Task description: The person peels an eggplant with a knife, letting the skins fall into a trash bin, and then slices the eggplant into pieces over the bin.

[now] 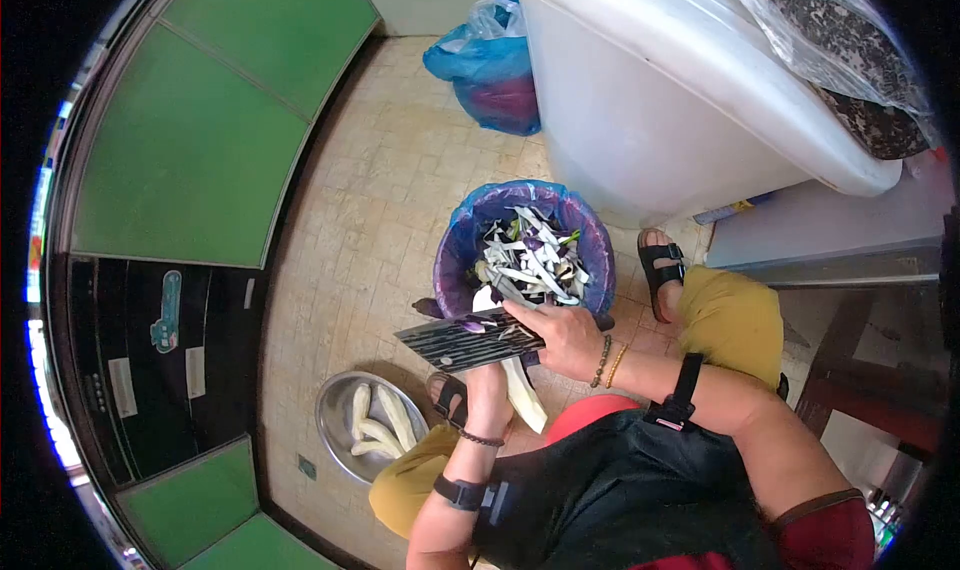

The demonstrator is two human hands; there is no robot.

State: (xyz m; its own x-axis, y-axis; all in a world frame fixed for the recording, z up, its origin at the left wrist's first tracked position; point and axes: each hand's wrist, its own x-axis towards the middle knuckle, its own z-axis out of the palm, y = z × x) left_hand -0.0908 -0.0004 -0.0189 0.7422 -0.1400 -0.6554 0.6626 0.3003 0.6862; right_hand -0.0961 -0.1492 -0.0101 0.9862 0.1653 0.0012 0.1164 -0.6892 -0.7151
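Over the near rim of a bin lined with a blue bag point(452, 260), my right hand point(565, 340) is closed on a wide dark cleaver point(450, 345), with its blade pointing left. Bits of purple peel stick to the blade. A peeled, whitish eggplant point(524, 398) extends below and above the blade. My left hand point(487, 395) is below the blade, beside the eggplant, and its fingers are hidden under the blade. Purple and white peelings point(540, 260) fill the bin.
A metal bowl point(331, 425) with several peeled eggplants point(380, 435) stands on the floor at lower left. Green cabinets point(190, 150) line the left side. A blue plastic bag point(495, 85) lies beside a white tub point(640, 100). My sandalled feet flank the bin.
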